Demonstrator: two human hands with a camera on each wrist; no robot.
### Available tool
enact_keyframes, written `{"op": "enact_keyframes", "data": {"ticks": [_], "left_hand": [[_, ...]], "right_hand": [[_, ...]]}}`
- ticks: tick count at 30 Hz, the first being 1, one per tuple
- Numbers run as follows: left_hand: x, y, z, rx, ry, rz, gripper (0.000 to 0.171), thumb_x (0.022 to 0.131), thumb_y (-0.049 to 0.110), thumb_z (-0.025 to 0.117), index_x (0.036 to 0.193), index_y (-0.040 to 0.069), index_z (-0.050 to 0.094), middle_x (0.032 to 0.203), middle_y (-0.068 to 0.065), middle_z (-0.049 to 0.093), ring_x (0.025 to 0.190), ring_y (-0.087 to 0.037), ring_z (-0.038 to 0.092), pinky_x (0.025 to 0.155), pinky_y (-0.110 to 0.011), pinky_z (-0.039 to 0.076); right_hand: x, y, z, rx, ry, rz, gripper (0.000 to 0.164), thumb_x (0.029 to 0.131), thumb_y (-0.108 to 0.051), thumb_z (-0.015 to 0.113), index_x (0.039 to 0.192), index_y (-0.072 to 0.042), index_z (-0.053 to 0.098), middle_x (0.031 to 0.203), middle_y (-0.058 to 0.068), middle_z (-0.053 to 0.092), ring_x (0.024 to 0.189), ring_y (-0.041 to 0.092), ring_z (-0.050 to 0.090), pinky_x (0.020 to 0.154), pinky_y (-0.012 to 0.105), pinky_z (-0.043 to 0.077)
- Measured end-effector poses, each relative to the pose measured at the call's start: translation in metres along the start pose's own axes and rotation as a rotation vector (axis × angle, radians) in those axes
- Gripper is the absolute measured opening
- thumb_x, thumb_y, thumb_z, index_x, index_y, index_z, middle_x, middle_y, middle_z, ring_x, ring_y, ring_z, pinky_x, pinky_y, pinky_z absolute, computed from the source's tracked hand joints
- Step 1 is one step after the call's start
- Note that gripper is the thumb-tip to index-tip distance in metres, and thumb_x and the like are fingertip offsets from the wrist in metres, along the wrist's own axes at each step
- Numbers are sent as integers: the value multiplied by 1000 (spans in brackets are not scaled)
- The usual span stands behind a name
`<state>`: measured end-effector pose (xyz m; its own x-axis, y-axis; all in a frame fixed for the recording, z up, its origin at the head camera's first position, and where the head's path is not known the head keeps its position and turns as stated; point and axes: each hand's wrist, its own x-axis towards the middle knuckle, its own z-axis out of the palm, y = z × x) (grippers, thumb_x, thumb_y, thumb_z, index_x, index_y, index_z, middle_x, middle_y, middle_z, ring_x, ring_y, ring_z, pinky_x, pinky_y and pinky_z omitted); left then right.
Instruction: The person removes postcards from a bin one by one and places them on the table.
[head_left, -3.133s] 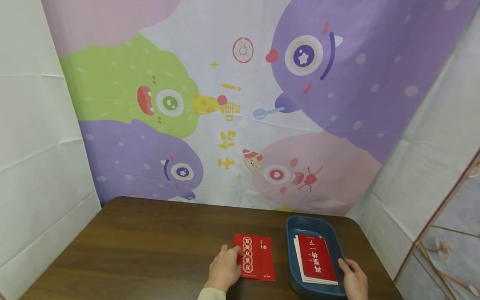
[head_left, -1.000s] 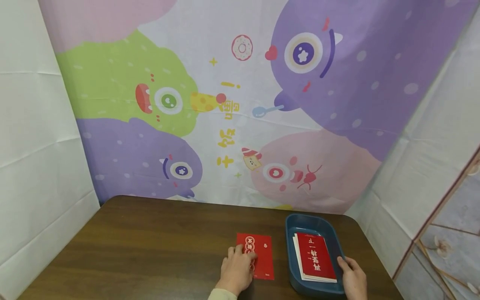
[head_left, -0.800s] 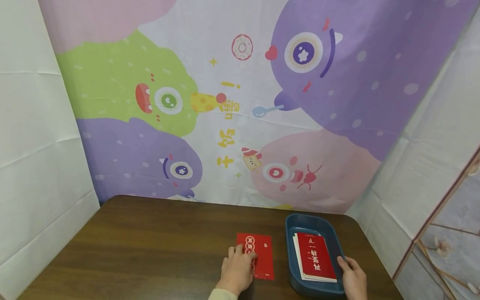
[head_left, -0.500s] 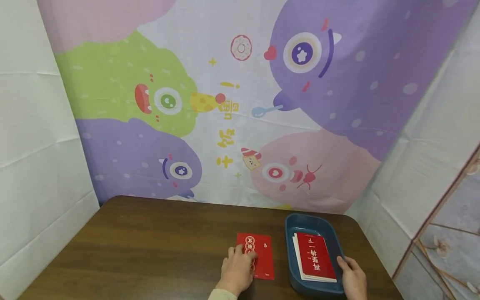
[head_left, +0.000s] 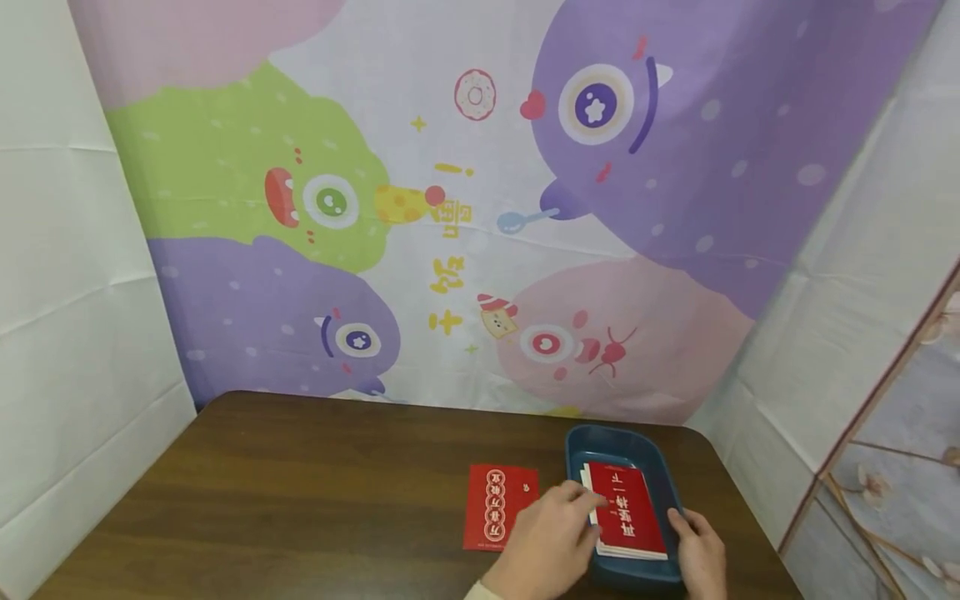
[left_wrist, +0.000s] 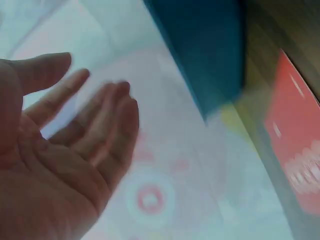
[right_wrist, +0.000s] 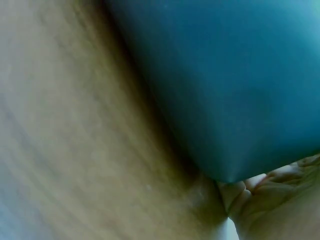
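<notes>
One blue tray [head_left: 611,440] with red-topped cards [head_left: 637,512]
Left hand [head_left: 551,533], grip apart, hovers over its left rim; right hand [head_left: 701,554] clamps its right; printed red sheet [head_left: 483,510] lies left on the counter [head_left: 300,492].

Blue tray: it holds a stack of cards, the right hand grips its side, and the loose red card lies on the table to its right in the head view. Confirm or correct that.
The side is wrong: in the head view, the loose red card lies on the table to the left of the blue tray. The rest stands.
</notes>
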<state>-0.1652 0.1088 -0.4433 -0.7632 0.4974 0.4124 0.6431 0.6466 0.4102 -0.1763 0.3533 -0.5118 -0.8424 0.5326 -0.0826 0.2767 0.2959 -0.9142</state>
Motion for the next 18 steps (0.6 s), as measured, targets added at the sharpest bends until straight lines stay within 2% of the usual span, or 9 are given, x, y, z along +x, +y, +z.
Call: {"op": "enact_keyframes", "data": {"ticks": [3, 7, 9, 12, 15, 18], "left_hand": [[20, 16, 17, 31, -106, 77, 38, 85, 34, 74, 122, 28, 65, 113, 10, 69, 92, -2, 62, 72, -24, 58], [45, 19, 50, 181, -182, 121, 41, 80, 33, 78, 119, 30, 67, 112, 9, 68, 91, -6, 60, 70, -28, 59], [51, 18, 64, 255, -214, 101, 44, 76, 35, 81, 118, 31, 67, 112, 8, 68, 93, -9, 58, 70, -30, 58], [54, 16, 82, 343, -253, 36, 46, 72, 39, 81, 116, 34, 68, 111, 7, 68, 95, -14, 57, 75, -33, 56], [54, 13, 92, 392, -271, -22, 51, 66, 41, 82, 115, 36, 69, 110, 8, 69, 96, -16, 56, 78, -36, 53], [57, 13, 96, 417, -277, -47, 56, 62, 43, 85, 115, 37, 69, 109, 9, 70, 94, -16, 55, 78, -36, 52]], "right_hand": [[-1, 0, 2, 34, -1, 8, 56, 98, -42, 53, 125, 6, 53, 98, 18, 65, 76, 18, 58, 67, 35, 46], [-1, 3, 1, 37, 18, -9, 55, 97, -41, 54, 123, 8, 54, 98, 19, 66, 76, 16, 57, 67, 34, 46], [-2, 5, 1, 18, 28, -23, 54, 98, -40, 54, 122, 8, 55, 97, 19, 66, 77, 17, 56, 68, 34, 45], [-4, 6, 1, -1, 32, -27, 53, 98, -39, 54, 122, 8, 56, 96, 17, 66, 78, 16, 55, 70, 35, 43], [-4, 5, 1, 14, 6, -31, 54, 99, -40, 52, 124, 8, 54, 102, 21, 64, 82, 20, 55, 72, 37, 43], [-2, 4, 1, 31, -16, -26, 58, 99, -43, 50, 127, 7, 52, 112, 28, 60, 91, 28, 55, 76, 40, 43]]}}
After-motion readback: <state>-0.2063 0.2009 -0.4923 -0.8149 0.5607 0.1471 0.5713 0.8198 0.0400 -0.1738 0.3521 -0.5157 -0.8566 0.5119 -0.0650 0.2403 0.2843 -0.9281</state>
